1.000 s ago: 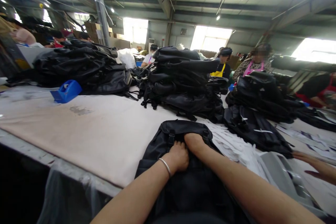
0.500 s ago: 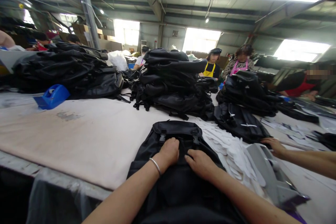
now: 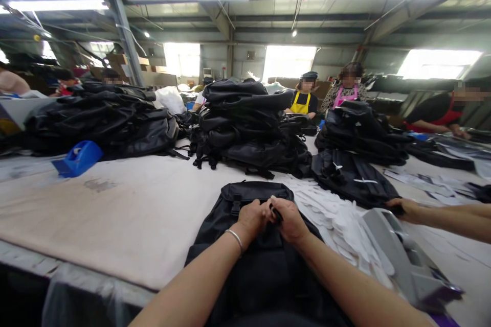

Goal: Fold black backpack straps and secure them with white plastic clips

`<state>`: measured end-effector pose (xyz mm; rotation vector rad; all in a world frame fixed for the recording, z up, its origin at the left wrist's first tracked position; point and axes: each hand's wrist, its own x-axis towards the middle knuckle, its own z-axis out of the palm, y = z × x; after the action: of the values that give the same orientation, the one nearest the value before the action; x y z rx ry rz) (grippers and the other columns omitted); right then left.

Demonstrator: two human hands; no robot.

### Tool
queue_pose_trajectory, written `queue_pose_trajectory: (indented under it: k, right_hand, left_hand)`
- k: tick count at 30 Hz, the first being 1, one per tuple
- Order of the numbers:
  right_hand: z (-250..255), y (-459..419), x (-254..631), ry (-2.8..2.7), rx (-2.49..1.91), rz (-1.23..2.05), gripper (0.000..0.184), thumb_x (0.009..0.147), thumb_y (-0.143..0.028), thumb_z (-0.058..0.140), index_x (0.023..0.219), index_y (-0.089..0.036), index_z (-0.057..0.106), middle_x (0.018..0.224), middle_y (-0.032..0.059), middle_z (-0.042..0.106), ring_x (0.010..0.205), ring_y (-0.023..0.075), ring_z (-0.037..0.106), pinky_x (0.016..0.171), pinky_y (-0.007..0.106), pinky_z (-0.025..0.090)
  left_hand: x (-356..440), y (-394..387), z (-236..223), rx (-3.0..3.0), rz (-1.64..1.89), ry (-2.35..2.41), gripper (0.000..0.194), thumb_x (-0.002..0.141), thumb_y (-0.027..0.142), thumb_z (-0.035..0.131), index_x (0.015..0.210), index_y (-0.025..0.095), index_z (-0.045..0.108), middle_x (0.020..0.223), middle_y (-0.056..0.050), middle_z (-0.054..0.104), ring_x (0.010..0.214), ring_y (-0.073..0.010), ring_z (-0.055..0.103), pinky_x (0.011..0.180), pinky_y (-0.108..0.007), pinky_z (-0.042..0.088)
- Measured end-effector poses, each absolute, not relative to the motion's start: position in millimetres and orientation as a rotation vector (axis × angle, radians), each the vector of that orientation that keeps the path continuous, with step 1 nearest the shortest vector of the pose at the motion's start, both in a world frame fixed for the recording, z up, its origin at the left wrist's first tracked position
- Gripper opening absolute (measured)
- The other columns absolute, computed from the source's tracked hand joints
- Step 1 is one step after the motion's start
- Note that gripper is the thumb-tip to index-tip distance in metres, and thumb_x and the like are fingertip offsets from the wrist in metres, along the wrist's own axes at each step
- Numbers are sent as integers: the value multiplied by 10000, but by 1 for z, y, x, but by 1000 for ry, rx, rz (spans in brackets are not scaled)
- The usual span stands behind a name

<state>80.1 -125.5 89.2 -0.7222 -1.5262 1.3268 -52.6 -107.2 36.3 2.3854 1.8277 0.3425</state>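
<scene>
A black backpack lies on the table in front of me, its flap with a buckle at the far end. Over its upper part my two hands meet. My right hand is closed round a small black strap piece, whose end shows between thumb and fingers. My left hand, with a silver bangle at the wrist, is closed against the right fingertips. What its fingers pinch is hidden.
Piles of black backpacks stand along the table. A blue tape dispenser sits left, a grey dispenser right, beside white cut pieces. At the right, a co-worker's hand touches another backpack. Several people work beyond.
My right hand has lifted and moved left to meet the left hand, and now grips the black strap piece. The left hand has shifted slightly right. The camera view has tilted a little.
</scene>
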Motion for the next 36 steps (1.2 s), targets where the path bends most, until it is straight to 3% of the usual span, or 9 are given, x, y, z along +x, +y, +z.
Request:
queue_pose_trajectory:
  k: [2, 7, 11, 18, 28, 32, 36]
  right_hand:
    - [84, -123, 73, -1440, -800, 1342, 483, 911, -462, 444, 530, -176, 519, 487, -14, 456, 499, 120, 426, 543, 262, 362]
    - [78, -137, 68, -1697, -1003, 1151, 463, 855, -473, 497, 505, -169, 491, 483, -16, 443, 493, 113, 404, 518, 255, 322]
    - [81, -158, 68, -1869, -989, 1052, 465, 884, -429, 447, 494, -189, 363, 478, -41, 337, 480, 91, 319, 499, 251, 263]
    - [92, -192, 80, -2033, -1003, 962, 471, 911, -387, 441, 509, -186, 301, 503, -44, 317, 490, 82, 316, 502, 247, 240]
    - [108, -217, 87, -2115, -996, 887, 495, 917, -387, 441, 503, -186, 260, 513, -46, 293, 484, 81, 298, 488, 253, 222]
    - [107, -217, 90, -2126, -1032, 879, 463, 886, -368, 502, 519, -187, 285, 532, -47, 333, 514, 87, 330, 512, 247, 259]
    - [114, -219, 97, -2160, -933, 891, 344, 905, -320, 487, 600, -184, 405, 632, -27, 460, 607, 104, 423, 594, 244, 330]
  left_hand:
    - [-51, -107, 35, 2377, 307, 1830, 329, 929, 334, 384, 1161, 219, 586, 1007, -108, 626, 878, -218, 643, 769, -322, 514]
    - [-50, -96, 32, 2370, 187, 1783, 285, 888, 394, 469, 1064, 235, 626, 988, -85, 658, 889, -238, 661, 742, -324, 521]
    - [-47, -84, 29, 2354, 119, 1784, 371, 940, 444, 331, 1091, 258, 615, 973, -98, 665, 872, -252, 673, 704, -349, 521]
    - [-43, -84, 30, 2392, 125, 1781, 425, 956, 463, 261, 1122, 252, 591, 1014, -124, 670, 915, -260, 665, 755, -386, 504]
    - [-43, -82, 39, 2393, 134, 1781, 386, 948, 418, 316, 1093, 240, 626, 971, -122, 694, 905, -265, 669, 758, -381, 509]
    - [-46, -94, 49, 2429, 141, 1766, 333, 925, 327, 385, 1164, 255, 605, 943, -116, 677, 858, -267, 672, 726, -374, 517]
    - [-56, -118, 57, 2513, 226, 1782, 491, 872, 327, 514, 1359, 341, 457, 1085, -116, 591, 909, -271, 634, 748, -382, 512]
